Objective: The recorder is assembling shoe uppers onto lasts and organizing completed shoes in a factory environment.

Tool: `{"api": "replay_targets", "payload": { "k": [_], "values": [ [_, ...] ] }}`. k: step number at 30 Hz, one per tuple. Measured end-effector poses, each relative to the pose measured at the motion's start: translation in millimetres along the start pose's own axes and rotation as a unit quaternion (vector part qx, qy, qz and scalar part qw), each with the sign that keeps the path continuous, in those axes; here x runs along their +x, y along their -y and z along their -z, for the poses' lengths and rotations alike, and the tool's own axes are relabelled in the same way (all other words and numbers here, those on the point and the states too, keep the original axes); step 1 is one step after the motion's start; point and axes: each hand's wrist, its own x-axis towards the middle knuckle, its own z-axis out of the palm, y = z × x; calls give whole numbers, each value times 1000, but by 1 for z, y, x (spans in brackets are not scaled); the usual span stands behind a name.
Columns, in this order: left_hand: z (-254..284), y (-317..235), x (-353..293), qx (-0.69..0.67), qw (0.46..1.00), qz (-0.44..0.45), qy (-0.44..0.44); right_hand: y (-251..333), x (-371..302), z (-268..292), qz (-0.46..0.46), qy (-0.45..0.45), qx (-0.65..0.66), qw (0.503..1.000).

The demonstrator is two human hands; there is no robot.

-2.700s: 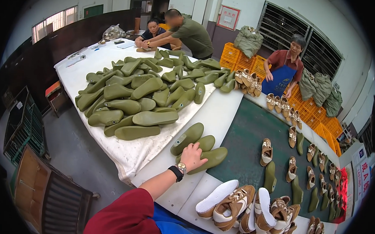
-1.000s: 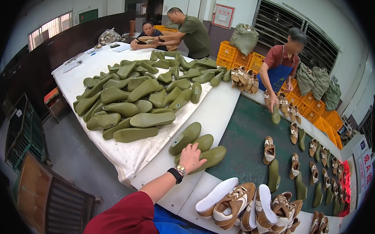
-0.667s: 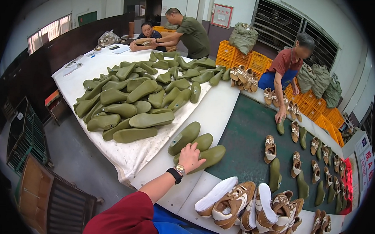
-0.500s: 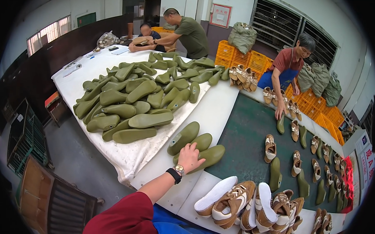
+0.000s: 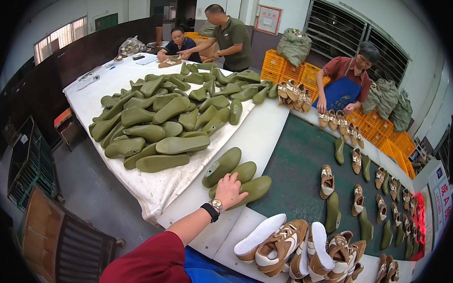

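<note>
Left hand (image 5: 228, 192), reaching in from a dark-red sleeve (image 5: 150, 261), lies palm down on a group of three olive-green, smooth, foot-shaped shoe lasts: fingers over the middle last (image 5: 246, 171), thumb toward the right last (image 5: 257, 189), left last (image 5: 223, 165) just beside. Fingers slightly bent; cannot tell whether they grip or only rest. Right hand out of view, grip cannot be told. Wrist carries a round metal-cased watch (image 5: 216, 204) and a black band (image 5: 211, 213). The three lasts sit on the white, flat worktop (image 5: 263, 120), between the right edge of the white-cloth-covered table (image 5: 170, 187) and the near left corner of the dark-green flat belt (image 5: 296, 149). Large heap of olive-green lasts (image 5: 175, 110) covers much of the cloth-covered table, out to its right edge. Cluster of brown-and-white sneakers (image 5: 285, 247) on the worktop along the belt's near edge, some tilted. On the belt, single brown-and-white sneakers (image 5: 327, 182) and single olive-green lasts (image 5: 333, 213) in rows toward its right end. Co-worker in a blue apron (image 5: 344, 90) at the belt's far edge, one hand at a row of sneakers (image 5: 343, 124). Two more people by the table's far edge.
</note>
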Motion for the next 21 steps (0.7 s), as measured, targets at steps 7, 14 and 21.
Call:
{"api": "replay_targets", "payload": {
  "k": [7, 14, 21],
  "values": [
    [1, 0, -1, -6, 1000, 0, -1, -1, 3, 2, 1, -6, -3, 1000],
    [2, -1, -1, 0, 1000, -3, -9, -4, 0, 0, -4, -10, -2, 1000],
    [4, -10, -5, 37, 999, -17, -22, -7, -2, -7, -11, -16, 4, 1000]
  ]
}}
